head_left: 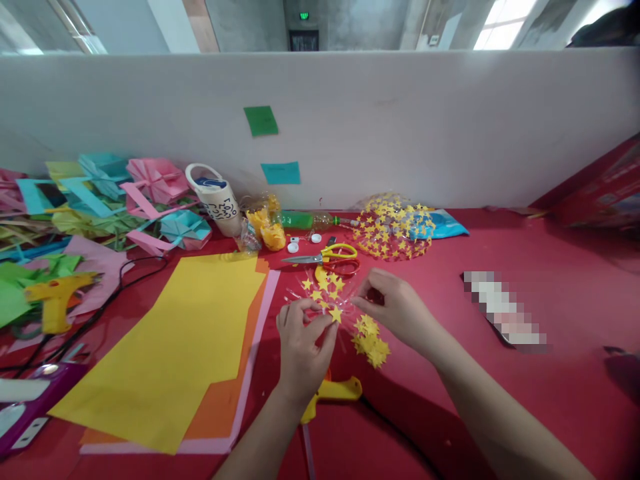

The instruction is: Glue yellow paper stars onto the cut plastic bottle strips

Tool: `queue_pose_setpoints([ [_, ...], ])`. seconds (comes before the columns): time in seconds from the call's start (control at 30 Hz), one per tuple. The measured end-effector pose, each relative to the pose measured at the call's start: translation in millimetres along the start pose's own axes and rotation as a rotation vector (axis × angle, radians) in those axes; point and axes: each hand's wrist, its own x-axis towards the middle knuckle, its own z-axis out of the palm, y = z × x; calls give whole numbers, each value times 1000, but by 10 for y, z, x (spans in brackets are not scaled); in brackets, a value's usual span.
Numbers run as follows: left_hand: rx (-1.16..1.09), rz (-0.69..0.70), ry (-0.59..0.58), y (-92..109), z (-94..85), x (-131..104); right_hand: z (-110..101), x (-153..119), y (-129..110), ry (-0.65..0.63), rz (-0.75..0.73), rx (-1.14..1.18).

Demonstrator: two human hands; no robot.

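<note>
1. Star [336, 314] is pinched in the left hand [306, 333], just beyond the glue gun [345, 390]; a forearm brushed against the gun could be burned if it is hot.
2. Loose stars [371, 342] are heaped near the right hand [393, 300] and could be scattered by its sweep.
3. Its fingertips are drawn close; whether a strand is gripped cannot be told.
4. Starred strands [323, 285], fanned toward the scissors [320, 259], could be tangled by a tug.
</note>
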Motion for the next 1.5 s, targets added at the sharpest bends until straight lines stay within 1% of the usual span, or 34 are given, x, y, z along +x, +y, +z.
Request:
queue_pose_setpoints([
  [0.1, -15, -9, 0, 2, -1, -1, 15, -15, -52, -28, 3, 17],
  [0.23, -36, -42, 5, -3, 1, -5, 22, -52, -92, -113, 28, 137],
  [0.3, -47, -52, 4, -5, 2, -10, 15, -64, -100, -127, 39, 168],
  [0.4, -61, -51, 2, -4, -4, -16, 0, -64, -115, -139, 15, 168],
  [0.53, -55, -43, -14, 9, -47, -11, -18, -50, -128, -124, -10, 136],
  [0.63, -43, -31, -25, 20, -122, 12, -39, -47, -111, -52, 21, 142],
  [0.7, -29, -27, -12, 25, -182, 31, -58, -51, -94, -11, 59, 132],
  [0.8, -2, -25, 34, 33, -249, 52, -82, -56, -78, -38, 117, 94],
  [0.87, 21, -10, 44, 45, -261, 55, -84, -57, -77, -53, 150, 68],
  [0.93, 54, 26, 16, 67, -245, 50, -76, -57, -79, -59, 180, 65],
  [1.03, 99, 96, -52, 105, -208, 44, -61, -60, -75, -94, 213, 120],
  [1.1, 95, 99, -63, 106, -210, 50, -66, -68, -62, -107, 206, 151],
  [1.2, 60, 34, -28, 16, -282, 76, -106, -82, -13, -80, 190, 210],
  [1.23, 55, 6, -32, -44, -320, 86, -124, -88, 14, -68, 193, 237],
  [1.3, 40, -47, 2, -192, -403, 103, -149, -102, 90, -52, 212, 292],
  [1.37, -43, -136, 4, -349, -479, 117, -142, -124, 190, -44, 251, 327],
  [1.4, -104, -200, -9, -417, -509, 125, -120, -137, 244, -44, 280, 335],
  [1.43, -171, -293, -38, -472, -531, 134, -85, -153, 297, -50, 308, 333],
  [1.5, -345, -537, -93, -538, -545, 161, 16, -185, 383, -111, 347, 344],
])
